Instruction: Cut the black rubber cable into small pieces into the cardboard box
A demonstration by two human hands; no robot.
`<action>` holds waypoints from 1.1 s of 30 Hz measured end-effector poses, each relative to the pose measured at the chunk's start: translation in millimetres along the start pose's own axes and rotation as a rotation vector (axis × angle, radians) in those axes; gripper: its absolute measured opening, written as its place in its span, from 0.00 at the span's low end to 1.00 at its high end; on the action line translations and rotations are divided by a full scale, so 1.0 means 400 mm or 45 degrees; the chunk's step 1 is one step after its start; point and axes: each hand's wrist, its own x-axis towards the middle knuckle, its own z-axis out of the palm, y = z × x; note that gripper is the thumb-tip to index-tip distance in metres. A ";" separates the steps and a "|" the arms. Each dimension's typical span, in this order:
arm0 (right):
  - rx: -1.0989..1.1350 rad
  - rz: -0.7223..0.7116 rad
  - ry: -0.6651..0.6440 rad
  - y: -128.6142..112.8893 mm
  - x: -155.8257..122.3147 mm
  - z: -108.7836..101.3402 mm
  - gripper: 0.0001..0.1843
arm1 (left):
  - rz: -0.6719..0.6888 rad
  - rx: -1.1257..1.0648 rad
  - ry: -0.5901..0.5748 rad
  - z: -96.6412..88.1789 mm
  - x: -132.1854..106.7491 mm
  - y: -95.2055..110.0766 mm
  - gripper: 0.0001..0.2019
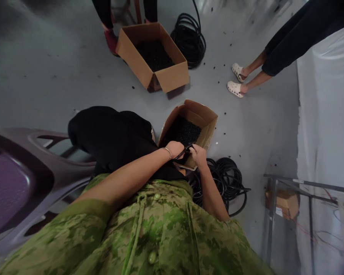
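Over the near end of an open cardboard box (209, 128), both hands work close together. My left hand (175, 149), with a bracelet at the wrist, is closed around a thin black length (181, 154) that looks like hose or cable. Fingers pinched, my right hand (199, 155) meets it just to the right; what lies in its fingertips is too small and dark to tell. Many small black pieces (186, 130) fill the box's bottom. Beside my right forearm, a coil of black hose or cable (229, 172) lies on the floor.
Ahead stands a larger cardboard box (174, 78) of black pieces, with another black coil (190, 42) alongside. One person's legs are behind it; another person in white clogs (236, 88) stands right. A purple chair (8, 187) is at left, a metal frame (271, 217) at right.
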 end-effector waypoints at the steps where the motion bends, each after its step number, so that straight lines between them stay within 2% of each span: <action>1: -0.005 0.006 0.008 0.001 0.001 0.003 0.10 | 0.002 -0.009 0.012 0.001 0.001 0.000 0.18; 10: -0.099 0.159 0.022 -0.010 0.011 0.025 0.10 | -0.035 -0.071 0.008 0.010 0.010 0.008 0.19; 14: -0.154 0.166 -0.039 -0.036 0.008 0.035 0.10 | -0.113 -0.124 0.028 0.005 0.013 0.007 0.19; 18: -0.161 0.273 -0.135 -0.052 0.008 0.040 0.12 | -0.154 -0.143 0.024 0.004 0.016 0.004 0.22; 22: -0.089 0.307 -0.202 -0.038 0.000 0.034 0.16 | -0.202 -0.178 -0.051 -0.004 0.012 0.003 0.22; 26: -0.040 0.348 -0.186 -0.005 -0.017 0.029 0.18 | -0.287 -0.264 -0.138 -0.019 0.004 0.006 0.20; 29: 0.104 0.347 -0.183 0.019 -0.024 0.028 0.18 | -0.298 -0.310 -0.132 -0.021 -0.004 0.013 0.21; 33: 0.440 0.338 -0.143 0.029 -0.029 0.016 0.19 | -0.258 -0.376 -0.071 -0.012 -0.012 0.027 0.20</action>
